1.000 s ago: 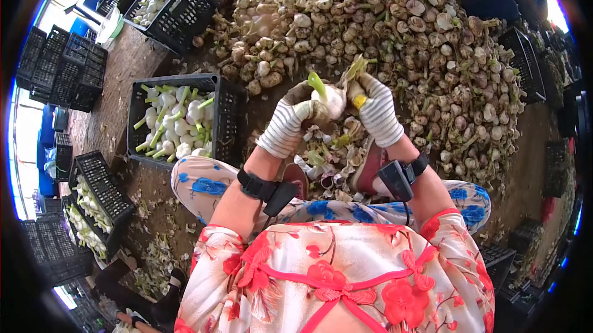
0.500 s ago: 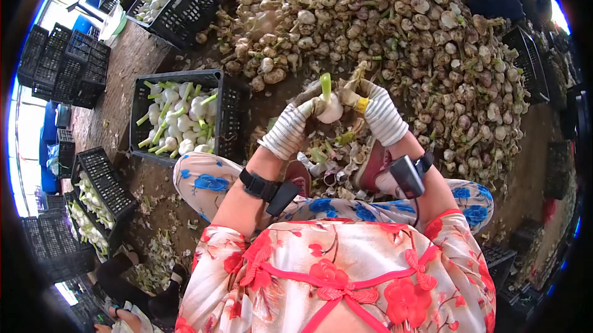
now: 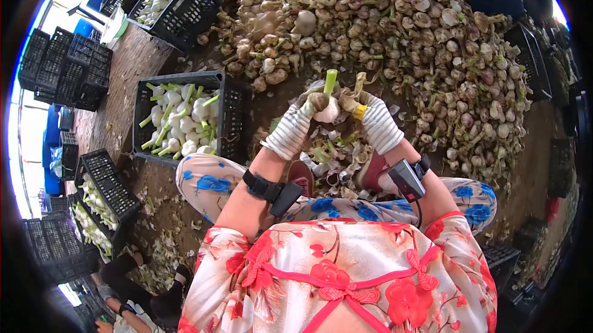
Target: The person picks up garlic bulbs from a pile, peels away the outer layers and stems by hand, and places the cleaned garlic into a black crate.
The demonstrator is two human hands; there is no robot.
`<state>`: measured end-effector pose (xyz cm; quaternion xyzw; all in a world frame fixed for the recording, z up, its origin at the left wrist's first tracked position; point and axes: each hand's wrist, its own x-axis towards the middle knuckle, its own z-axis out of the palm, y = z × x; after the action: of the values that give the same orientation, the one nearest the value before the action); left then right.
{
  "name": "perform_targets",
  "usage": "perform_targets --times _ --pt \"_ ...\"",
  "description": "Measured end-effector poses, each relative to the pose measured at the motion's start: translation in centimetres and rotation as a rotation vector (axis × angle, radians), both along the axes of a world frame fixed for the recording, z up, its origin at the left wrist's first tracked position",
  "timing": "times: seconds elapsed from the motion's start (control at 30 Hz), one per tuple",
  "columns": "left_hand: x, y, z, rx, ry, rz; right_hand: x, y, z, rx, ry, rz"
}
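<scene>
A pale garlic bulb (image 3: 327, 111) with a short green stem pointing up is held in front of me, over the floor between my feet. My left hand (image 3: 299, 114), in a striped, soiled glove, has its fingers closed around the bulb's left side. My right hand (image 3: 370, 114), gloved and with yellow tape on a finger, is closed on a strip of dry brown peel (image 3: 354, 89) just right of the bulb. Loose peelings (image 3: 336, 159) lie beneath both hands. Whether the right fingertips touch the bulb is hard to tell.
A black crate (image 3: 179, 78) of cleaned garlic stands on my left. The large pile of unpeeled garlic (image 3: 395, 30) spreads ahead and to the right. More crates (image 3: 106, 186) are at the far left. Another person's arm (image 3: 133, 317) shows at the lower left, and someone is at the upper right.
The bulb and its stem have turned more upright and shifted slightly right. My right hand has moved slightly left and down, with the brown peel now upright.
</scene>
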<state>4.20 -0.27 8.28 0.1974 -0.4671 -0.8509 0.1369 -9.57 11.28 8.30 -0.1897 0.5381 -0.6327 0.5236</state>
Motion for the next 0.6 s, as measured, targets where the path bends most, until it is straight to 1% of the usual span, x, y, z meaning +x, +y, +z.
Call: perform_targets --times 0.07,0.1,0.13,0.17,0.2,0.23,0.27,0.33,0.37,0.4,0.47,0.53,0.57,0.6 --pt "-0.1 -0.5 -0.5 0.001 0.002 -0.005 0.3 -0.1 0.1 -0.048 -0.249 -0.075" --pt "0.0 -0.7 -1.1 0.011 0.085 -0.026 0.5 -0.1 1.5 -0.053 -0.283 -0.033" --pt "0.0 -0.8 -1.5 0.023 0.165 -0.046 0.7 -0.4 1.1 -0.052 -0.285 -0.035" --pt "0.0 -0.3 -0.9 0.024 0.162 -0.049 0.7 -0.7 0.2 -0.035 -0.102 -0.076" --pt "-0.2 0.5 0.3 -0.007 0.130 -0.003 0.9 -0.9 -0.1 -0.018 0.081 -0.115" --pt "-0.4 1.0 0.9 -0.039 0.099 0.043 1.4 -0.7 0.2 -0.044 0.131 -0.116" --pt "-0.5 1.1 0.8 -0.038 0.096 0.044 1.3 -0.7 -0.6 -0.043 0.128 -0.115" --pt "-0.8 1.2 0.5 0.013 0.075 0.127 1.0 -0.9 -2.7 -0.114 0.211 -0.129" --pt "-0.9 1.3 -0.1 0.034 0.140 0.148 1.2 -0.9 -2.4 -0.097 0.167 -0.132" --pt "-0.8 1.2 -0.6 0.034 0.138 0.148 1.2 -1.0 -2.7 -0.096 0.164 -0.132" --pt "-0.8 1.2 -1.0 0.130 0.141 0.202 0.9 -1.3 -4.0 -0.040 0.520 -0.196" --pt "-1.0 1.1 -0.5 0.099 0.093 0.224 -0.1 -1.4 -7.4 0.265 0.943 -0.074" --pt "-1.3 0.6 -0.1 0.063 0.057 0.258 -0.9 -0.7 -9.4 0.314 0.980 0.079" --pt "-1.3 0.1 -0.3 0.143 0.074 0.269 -0.8 -0.6 -10.0 0.119 0.821 0.105"
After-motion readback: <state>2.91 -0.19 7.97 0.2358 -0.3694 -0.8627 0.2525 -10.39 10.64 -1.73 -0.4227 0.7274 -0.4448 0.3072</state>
